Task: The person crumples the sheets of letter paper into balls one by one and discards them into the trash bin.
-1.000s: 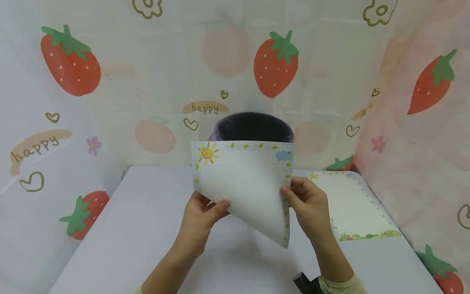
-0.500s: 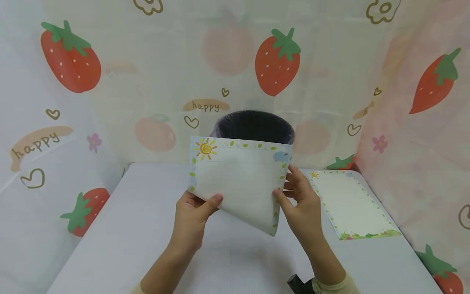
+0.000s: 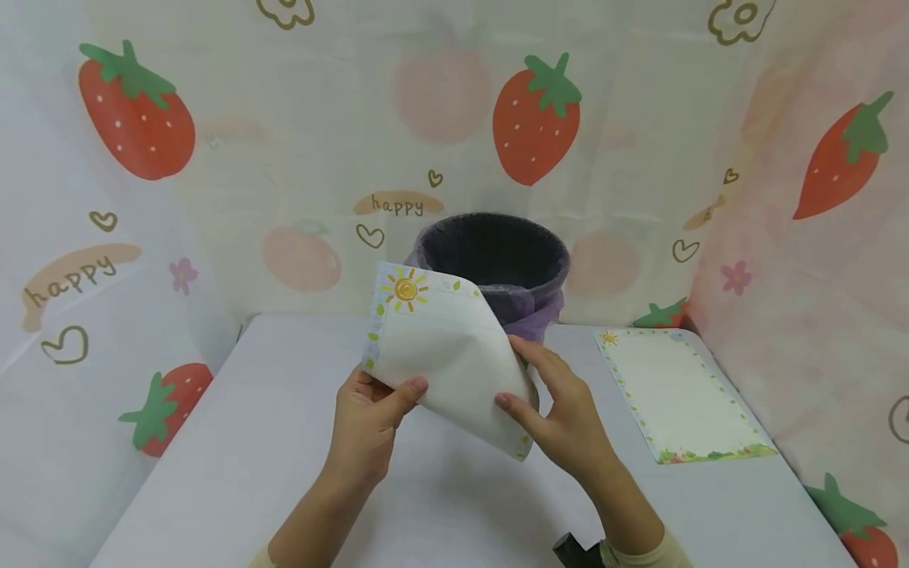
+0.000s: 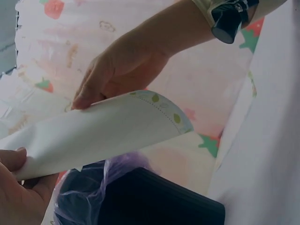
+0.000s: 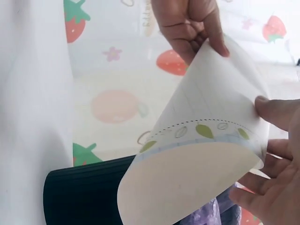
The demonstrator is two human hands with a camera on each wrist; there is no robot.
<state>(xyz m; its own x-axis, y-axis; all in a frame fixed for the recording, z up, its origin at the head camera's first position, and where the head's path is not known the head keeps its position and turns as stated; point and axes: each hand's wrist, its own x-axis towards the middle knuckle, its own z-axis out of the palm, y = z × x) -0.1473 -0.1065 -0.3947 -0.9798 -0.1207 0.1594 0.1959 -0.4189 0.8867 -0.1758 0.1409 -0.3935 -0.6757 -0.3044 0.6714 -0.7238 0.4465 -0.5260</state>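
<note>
A sheet of decorated stationery paper (image 3: 447, 347) is held up over the table, rolled into a loose cone. It has a printed sun and leaf border. My left hand (image 3: 369, 422) pinches its lower left edge, thumb in front. On the other side my right hand (image 3: 568, 426) holds the paper's curved right side, with the thumb in front and the other fingers around the back. In the right wrist view the paper (image 5: 201, 108) shows its wide open end and plain underside. The top right corner is bent away out of the head view.
Behind the paper stands a dark waste bin (image 3: 543, 296) lined with a purple bag. Another sheet of stationery paper (image 3: 682, 394) lies flat at the table's right side. Strawberry-printed cloth (image 3: 319, 118) encloses the white table (image 3: 248, 442).
My right hand has moved left and bent the paper's right side over into a curve, and the top right corner has gone from sight. More of the bin shows. My left hand keeps its grip.
</note>
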